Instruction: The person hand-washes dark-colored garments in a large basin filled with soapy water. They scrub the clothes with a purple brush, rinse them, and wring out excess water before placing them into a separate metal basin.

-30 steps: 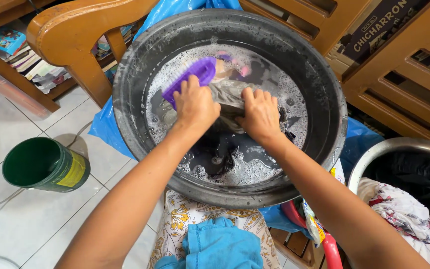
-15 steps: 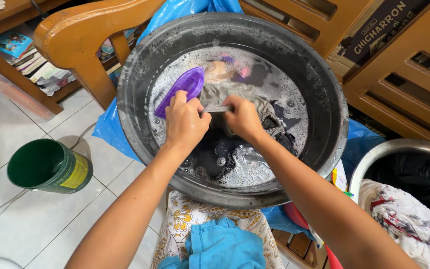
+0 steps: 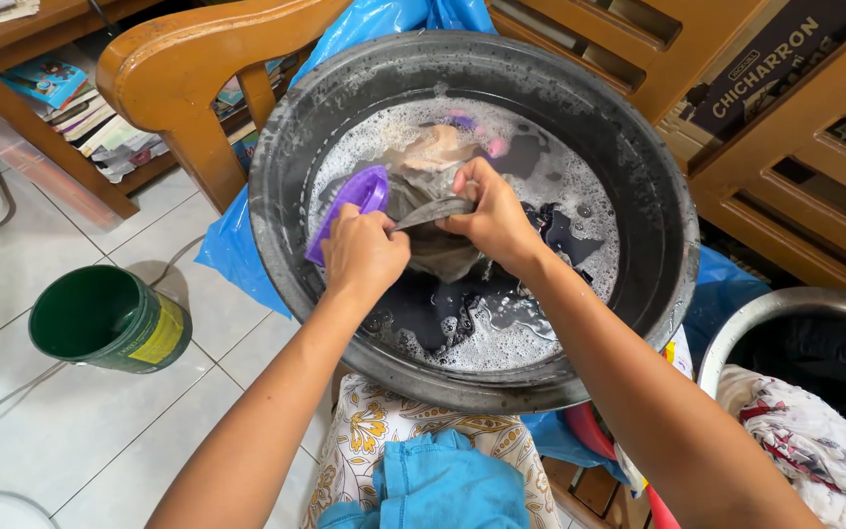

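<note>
A big dark basin [image 3: 638, 157] holds soapy water and soaked clothes. My left hand [image 3: 362, 253] grips a purple scrub brush [image 3: 350, 202] and an edge of a wet grey garment [image 3: 433, 220]. My right hand [image 3: 492, 220] pinches the same grey garment, stretched taut between both hands above the suds. Dark cloth [image 3: 443, 309] lies in the water under my hands. A pink and beige piece [image 3: 443, 147] floats at the far side.
A green bucket [image 3: 105, 318] stands on the white tile floor at left. A wooden chair arm [image 3: 198, 59] rises behind the basin. A metal tub [image 3: 785, 304] with patterned cloth [image 3: 800, 431] sits at right. Blue cloth [image 3: 443, 485] lies on my lap.
Both hands have shifted from scrubbing flat on the clothes to lifting and stretching the grey garment between them. The view has moved a little closer.
</note>
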